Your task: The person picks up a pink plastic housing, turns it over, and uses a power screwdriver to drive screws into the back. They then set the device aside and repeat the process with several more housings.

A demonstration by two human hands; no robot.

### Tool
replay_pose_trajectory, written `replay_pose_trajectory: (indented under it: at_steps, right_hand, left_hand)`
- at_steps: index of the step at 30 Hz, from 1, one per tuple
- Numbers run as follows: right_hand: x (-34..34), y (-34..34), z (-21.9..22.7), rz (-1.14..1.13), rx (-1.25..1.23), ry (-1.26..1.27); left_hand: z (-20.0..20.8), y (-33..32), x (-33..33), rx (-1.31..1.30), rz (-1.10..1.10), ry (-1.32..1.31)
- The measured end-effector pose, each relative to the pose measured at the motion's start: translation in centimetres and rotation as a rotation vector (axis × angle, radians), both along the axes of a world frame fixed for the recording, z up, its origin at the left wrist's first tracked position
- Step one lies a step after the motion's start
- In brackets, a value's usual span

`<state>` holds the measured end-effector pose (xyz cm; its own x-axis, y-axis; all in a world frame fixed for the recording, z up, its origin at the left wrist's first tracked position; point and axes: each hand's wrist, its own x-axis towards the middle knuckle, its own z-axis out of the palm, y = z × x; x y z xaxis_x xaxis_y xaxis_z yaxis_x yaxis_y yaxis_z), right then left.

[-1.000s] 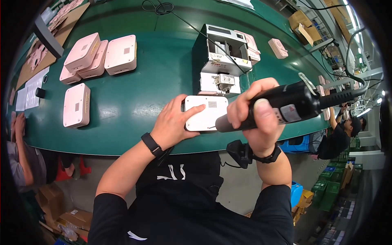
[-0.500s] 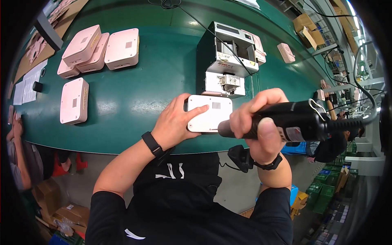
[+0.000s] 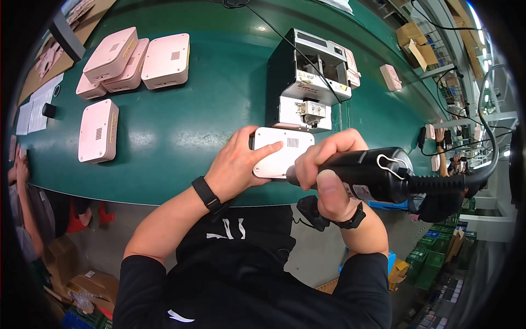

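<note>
A pale, box-shaped housing with rounded corners and a slotted vent lies near the front edge of the green table. My left hand grips its left side, thumb laid across the top face. In my right hand is a black corded electric screwdriver, tilted with its nose at the housing's lower edge. The thin bit appears close to the lower left corner; whether it sits in a screw I cannot tell. Just beyond the housing stands a black and silver screw feeder.
Several pink housings are grouped at the far left, partly stacked, with a single housing nearer me. A small pink part lies far right. The screwdriver's cable loops up on the right. Another person's arm rests at the left edge.
My right hand and the screwdriver have moved left, bringing the nose farther over the housing. My left hand keeps its grip; the view has shifted slightly.
</note>
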<state>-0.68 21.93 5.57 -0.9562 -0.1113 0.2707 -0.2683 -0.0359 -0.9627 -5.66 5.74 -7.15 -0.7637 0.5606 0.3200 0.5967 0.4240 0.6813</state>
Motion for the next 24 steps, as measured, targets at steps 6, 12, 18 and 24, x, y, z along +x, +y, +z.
replay_pose_trajectory:
  at_steps: [6,12,18,24]
  right_hand:
    - [-0.8,0.9,-0.7,-0.082,0.158,0.084]
    - [-3.9,3.9,3.0,-0.259,-0.209,0.210]
    - [-7.4,4.5,2.8,-0.466,-0.064,0.337]
    - [-6.0,4.3,2.3,-0.377,-0.082,0.229]
  left_hand:
    - [0.5,0.2,-0.4,0.013,-0.011,-0.005]
    - [1.0,0.9,0.3,-0.082,-0.014,-0.011]
    - [1.1,1.8,0.5,-0.075,-0.025,-0.001]
    - [0.6,1.7,0.9,-0.065,-0.007,0.017]
